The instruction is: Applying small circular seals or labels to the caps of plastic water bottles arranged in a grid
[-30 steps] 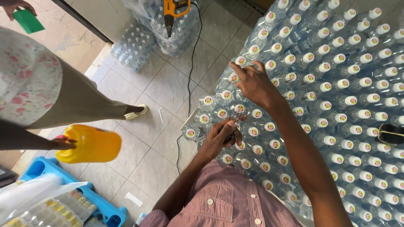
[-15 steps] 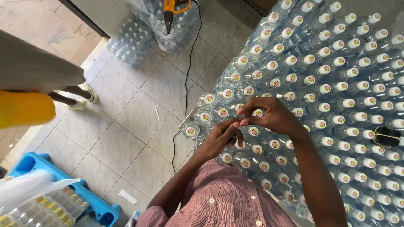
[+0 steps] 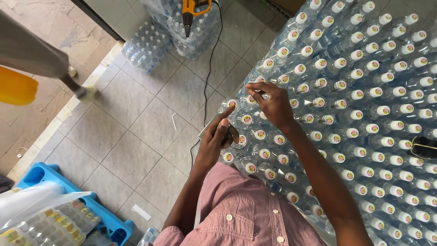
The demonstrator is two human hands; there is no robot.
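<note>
A big block of clear plastic bottles with white caps [image 3: 359, 114] fills the right side of the view. Both my hands work at its near left corner. My left hand [image 3: 217, 139] has its index finger stretched out onto the cap of a corner bottle [image 3: 232, 105], with the other fingers curled; whether they hold anything is hidden. My right hand [image 3: 272, 104] reaches over from the right, thumb and forefinger pinched on a bottle cap [image 3: 260, 94] one row further in. My pink checked shirt [image 3: 241, 214] shows at the bottom.
An orange power drill [image 3: 195, 10] lies on shrink-wrapped bottle packs [image 3: 146, 46], its black cord [image 3: 208, 73] trailing over the tiled floor. Another person's shoe [image 3: 85, 93] and yellow container [image 3: 16, 87] are at left. A blue crate [image 3: 54, 180] stands bottom left. A black object [image 3: 423, 148] rests on the caps.
My right hand came down from further up the block to the corner bottles beside my left hand. The other person with the yellow container moved off to the left.
</note>
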